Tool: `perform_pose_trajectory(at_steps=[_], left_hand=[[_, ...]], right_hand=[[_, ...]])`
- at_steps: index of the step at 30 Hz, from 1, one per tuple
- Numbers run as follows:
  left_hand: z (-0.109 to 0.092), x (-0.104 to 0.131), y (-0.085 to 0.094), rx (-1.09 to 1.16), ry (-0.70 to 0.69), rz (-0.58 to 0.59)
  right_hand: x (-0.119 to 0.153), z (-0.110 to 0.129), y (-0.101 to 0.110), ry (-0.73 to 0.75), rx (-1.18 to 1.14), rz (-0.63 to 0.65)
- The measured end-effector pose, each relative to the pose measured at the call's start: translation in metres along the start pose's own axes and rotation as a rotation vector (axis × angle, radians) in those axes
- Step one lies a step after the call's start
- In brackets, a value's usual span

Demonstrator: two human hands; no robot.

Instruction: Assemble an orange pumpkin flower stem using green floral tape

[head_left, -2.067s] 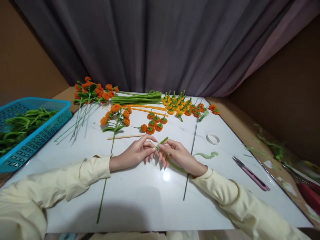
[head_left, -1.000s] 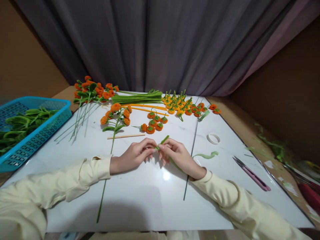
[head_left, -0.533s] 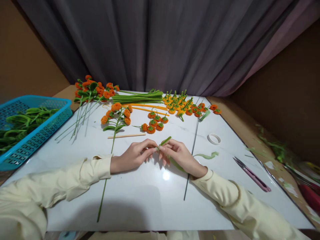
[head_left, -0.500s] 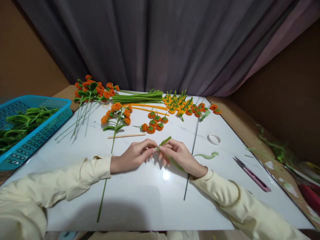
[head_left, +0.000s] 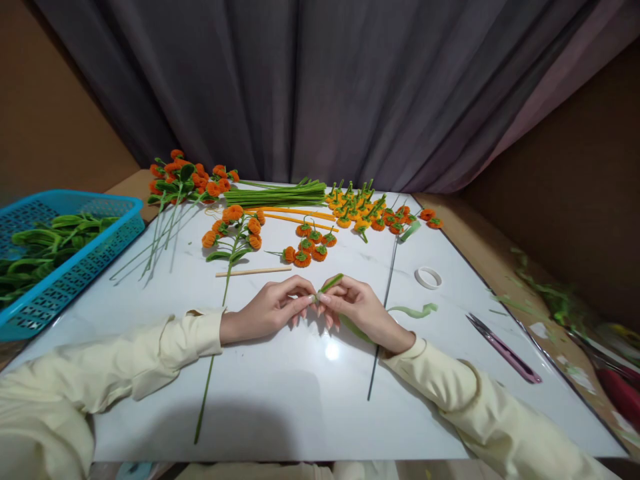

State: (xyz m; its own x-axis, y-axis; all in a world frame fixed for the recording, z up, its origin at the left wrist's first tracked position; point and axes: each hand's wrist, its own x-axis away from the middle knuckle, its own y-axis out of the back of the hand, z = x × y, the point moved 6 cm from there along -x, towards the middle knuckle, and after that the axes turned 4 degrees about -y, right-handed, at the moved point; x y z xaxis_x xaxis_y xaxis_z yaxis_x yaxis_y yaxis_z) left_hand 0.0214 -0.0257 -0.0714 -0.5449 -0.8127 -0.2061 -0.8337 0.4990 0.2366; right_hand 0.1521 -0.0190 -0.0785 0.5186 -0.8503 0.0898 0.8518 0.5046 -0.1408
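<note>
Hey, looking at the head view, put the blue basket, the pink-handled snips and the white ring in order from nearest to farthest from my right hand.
From your right hand:
1. White ring, just to its right.
2. Pink-handled snips, farther right, near the table's edge.
3. Blue basket, across at the far left.

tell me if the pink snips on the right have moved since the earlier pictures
No. Judged against the right edge of the white tabletop, the pink snips lie in the same place and at the same slant.
</note>
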Motion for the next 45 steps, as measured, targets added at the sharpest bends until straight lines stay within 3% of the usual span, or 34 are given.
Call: perform_pose_trajectory(at_steps=[11,24,45], left_hand=[[0.0003,0.0008,0.0001,0.023,0.016,-0.005],[0.001,-0.0009,-0.0033,0.219,0.052,0.025],[0.0047,-0.0006,-0.0012,0.197,0.08,-0.043]], right_hand=[[0.0004,0.0001,0.0012,0.012,-0.01,0.005],[0.0026,0.0036,0.0015,0.034,0.051,-0.051],[0.0022,0.0048,0.0017,0.038,0.065,-0.086]])
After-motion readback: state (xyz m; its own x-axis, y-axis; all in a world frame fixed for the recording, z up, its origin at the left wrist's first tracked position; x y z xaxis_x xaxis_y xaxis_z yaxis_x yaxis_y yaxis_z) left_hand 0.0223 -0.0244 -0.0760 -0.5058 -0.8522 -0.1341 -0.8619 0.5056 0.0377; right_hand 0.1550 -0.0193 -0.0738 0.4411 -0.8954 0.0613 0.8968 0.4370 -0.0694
